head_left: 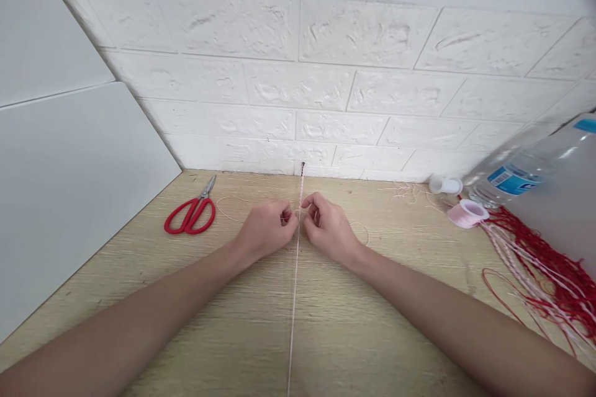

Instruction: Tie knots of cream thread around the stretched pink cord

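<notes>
A pale pink cord [294,298] runs straight from the bottom of the view to a dark anchor point at the foot of the wall. Its far part is a braided section [301,189], darker at the wall end. Left of the cord, my left hand [270,225] is closed in a pinch on a thin cream thread [231,198], which loops out on the table. My right hand [328,227] faces it from the other side, fingers curled close to the cord. Another loop of thread [367,234] shows beside the right wrist. What the right fingertips grip is too small to make out.
Red-handled scissors [190,216] lie on the wooden table [223,335] at the left. To the right are a white spool [446,185], a pink spool [467,214], a water bottle [512,181] and red and pink cords [544,267]. A white brick-patterned wall [326,87] bounds the back.
</notes>
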The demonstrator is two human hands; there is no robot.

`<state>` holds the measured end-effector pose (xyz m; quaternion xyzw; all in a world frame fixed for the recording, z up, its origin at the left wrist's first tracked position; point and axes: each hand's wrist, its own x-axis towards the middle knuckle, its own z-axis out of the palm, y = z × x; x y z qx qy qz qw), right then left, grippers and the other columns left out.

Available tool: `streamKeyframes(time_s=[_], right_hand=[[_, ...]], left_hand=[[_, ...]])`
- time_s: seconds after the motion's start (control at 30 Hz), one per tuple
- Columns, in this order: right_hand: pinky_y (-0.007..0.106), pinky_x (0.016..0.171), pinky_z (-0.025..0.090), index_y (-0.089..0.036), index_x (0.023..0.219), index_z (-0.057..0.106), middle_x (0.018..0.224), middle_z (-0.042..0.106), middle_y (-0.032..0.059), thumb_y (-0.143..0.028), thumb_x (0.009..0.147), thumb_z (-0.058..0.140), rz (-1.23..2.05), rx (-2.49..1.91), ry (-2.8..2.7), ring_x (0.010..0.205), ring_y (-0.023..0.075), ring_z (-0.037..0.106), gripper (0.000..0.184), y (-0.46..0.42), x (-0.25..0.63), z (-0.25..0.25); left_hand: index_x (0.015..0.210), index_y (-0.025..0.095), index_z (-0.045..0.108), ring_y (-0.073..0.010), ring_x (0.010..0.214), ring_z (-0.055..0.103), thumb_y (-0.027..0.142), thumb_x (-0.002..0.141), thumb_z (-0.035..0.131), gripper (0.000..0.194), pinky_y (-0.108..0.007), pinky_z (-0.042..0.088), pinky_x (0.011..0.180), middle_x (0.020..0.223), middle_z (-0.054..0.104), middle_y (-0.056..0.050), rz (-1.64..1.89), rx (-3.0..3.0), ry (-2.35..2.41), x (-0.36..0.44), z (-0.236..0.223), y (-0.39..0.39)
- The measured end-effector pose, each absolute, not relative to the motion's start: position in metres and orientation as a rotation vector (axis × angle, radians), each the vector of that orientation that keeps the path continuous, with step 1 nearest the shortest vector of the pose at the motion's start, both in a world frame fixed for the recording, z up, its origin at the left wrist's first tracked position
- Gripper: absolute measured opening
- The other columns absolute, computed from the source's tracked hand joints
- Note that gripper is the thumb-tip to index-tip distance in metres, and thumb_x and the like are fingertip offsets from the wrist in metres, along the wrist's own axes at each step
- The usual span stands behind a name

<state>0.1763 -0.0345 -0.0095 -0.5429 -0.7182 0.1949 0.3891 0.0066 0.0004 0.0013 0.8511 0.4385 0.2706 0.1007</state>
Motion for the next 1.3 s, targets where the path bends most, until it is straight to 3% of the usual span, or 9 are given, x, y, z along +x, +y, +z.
streamKeyframes(time_s=[0.13,0.3,0.5,0.6,0.87,1.03,1.2,1.3], right_hand=[[0.031,0.07,0.044,-0.02,0.093,0.055,0.099,0.056,0.0059,-0.014,0.078,0.051,0.416,-1.338,-1.78,0.084,0.0188,0.054,0.017,-0.036,0.176,-0.007],[0.029,0.069,0.041,-0.02,0.077,0.052,0.08,0.053,0.0018,-0.016,0.082,0.052,0.405,-1.333,-1.81,0.08,0.0179,0.051,0.007,-0.038,0.175,-0.005],[0.03,0.069,0.039,-0.02,0.055,0.041,0.067,0.045,0.0005,-0.028,0.093,0.047,0.493,-1.319,-1.828,0.075,0.0165,0.049,0.039,-0.036,0.175,-0.003],[0.03,0.069,0.04,-0.02,0.051,0.04,0.062,0.043,-0.0002,-0.031,0.093,0.048,0.567,-1.278,-1.856,0.073,0.0166,0.049,0.045,-0.035,0.175,-0.003],[0.027,0.062,0.038,-0.019,0.058,0.048,0.067,0.049,-0.0006,-0.016,0.078,0.059,0.631,-1.244,-1.861,0.069,0.015,0.049,0.023,-0.034,0.176,-0.003],[0.033,0.074,0.04,-0.018,0.073,0.056,0.079,0.054,0.0027,-0.013,0.076,0.059,0.351,-1.169,-1.899,0.081,0.0192,0.051,0.007,-0.039,0.175,-0.005],[0.037,0.082,0.042,-0.018,0.082,0.061,0.092,0.054,0.0062,-0.009,0.072,0.058,0.218,-1.055,-1.933,0.09,0.0219,0.051,0.014,-0.044,0.176,-0.008],[0.039,0.084,0.042,-0.019,0.081,0.061,0.093,0.054,0.0064,-0.009,0.072,0.059,0.189,-1.036,-1.925,0.092,0.0225,0.051,0.013,-0.044,0.176,-0.009]], left_hand=[[0.06,0.018,0.047,-0.0126,0.054,0.047,0.033,0.084,0.053,0.028,-0.027,0.03,0.053,0.059,0.057,0.0,0.768,2.52,1.404,0.005,0.004,-0.006],[0.058,0.019,0.045,-0.013,0.051,0.045,0.029,0.08,0.055,0.026,-0.027,0.024,0.05,0.055,0.055,0.001,0.783,2.567,1.499,0.003,0.008,-0.021],[0.06,0.019,0.046,-0.012,0.05,0.044,0.024,0.08,0.053,0.022,-0.028,0.024,0.05,0.059,0.057,0.0,0.823,2.733,1.304,0.005,0.011,-0.036],[0.062,0.018,0.047,-0.0118,0.051,0.045,0.022,0.082,0.051,0.021,-0.028,0.026,0.05,0.059,0.057,0.001,0.81,2.827,1.083,0.005,0.009,-0.038],[0.061,0.018,0.046,-0.0099,0.051,0.042,0.018,0.082,0.051,0.021,-0.027,0.027,0.049,0.057,0.05,0.003,0.921,2.86,0.685,0.002,0.009,-0.035],[0.086,0.017,0.059,-0.0086,0.055,0.046,0.012,0.082,0.048,0.012,-0.024,0.037,0.055,0.076,0.059,0.0,1.154,2.565,0.932,-0.001,0.011,-0.028],[0.123,0.021,0.049,-0.0022,0.044,0.038,0.009,0.078,0.052,0.047,-0.021,0.038,0.048,0.107,0.064,-0.002,1.081,2.344,1.02,0.002,0.007,-0.022],[0.132,0.025,0.042,-0.002,0.044,0.041,0.007,0.081,0.048,0.054,-0.019,0.039,0.049,0.106,0.065,0.0,0.964,2.291,0.933,0.003,0.005,-0.021]])
